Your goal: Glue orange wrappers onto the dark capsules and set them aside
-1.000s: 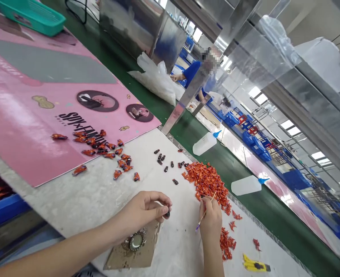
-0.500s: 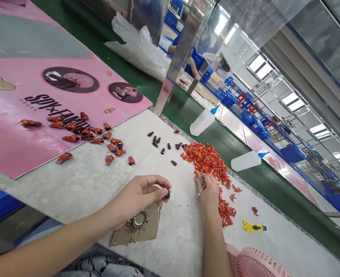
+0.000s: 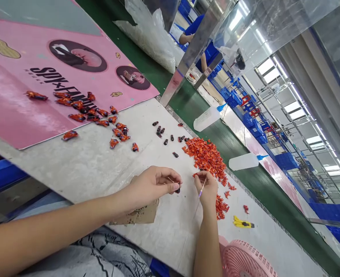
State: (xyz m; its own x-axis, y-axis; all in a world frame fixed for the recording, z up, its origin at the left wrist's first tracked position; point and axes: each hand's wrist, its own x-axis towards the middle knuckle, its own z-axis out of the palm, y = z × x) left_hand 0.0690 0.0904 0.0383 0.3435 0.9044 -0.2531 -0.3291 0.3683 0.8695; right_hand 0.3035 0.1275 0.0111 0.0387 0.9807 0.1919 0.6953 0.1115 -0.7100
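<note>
My left hand (image 3: 154,186) is pinched on a small dark piece (image 3: 178,190), which is mostly hidden by the fingers. To its right, my right hand (image 3: 208,190) is closed, with a thin stick with a purple end (image 3: 200,192) held across the fingers. Between its thumb and fingertip shows a small orange piece (image 3: 194,175). Just beyond that hand lies a heap of orange pieces (image 3: 206,154). Several loose dark pieces (image 3: 165,142) are scattered on the white table (image 3: 147,115) past my left hand. A cardboard square (image 3: 147,215) lies partly covered under my left wrist.
Several orange-and-dark assembled pieces (image 3: 77,117) lie on a pink printed sheet (image 3: 28,115) at left. Two white bottles with blue tips stand or lie along the green belt, one being a bottle (image 3: 243,161). A yellow cutter (image 3: 243,222) and pink fan (image 3: 246,259) sit at right.
My left hand has moved right and slightly up with the dark piece, nearer my right hand. An orange piece now shows at my right fingertips. The view has shifted a little.
</note>
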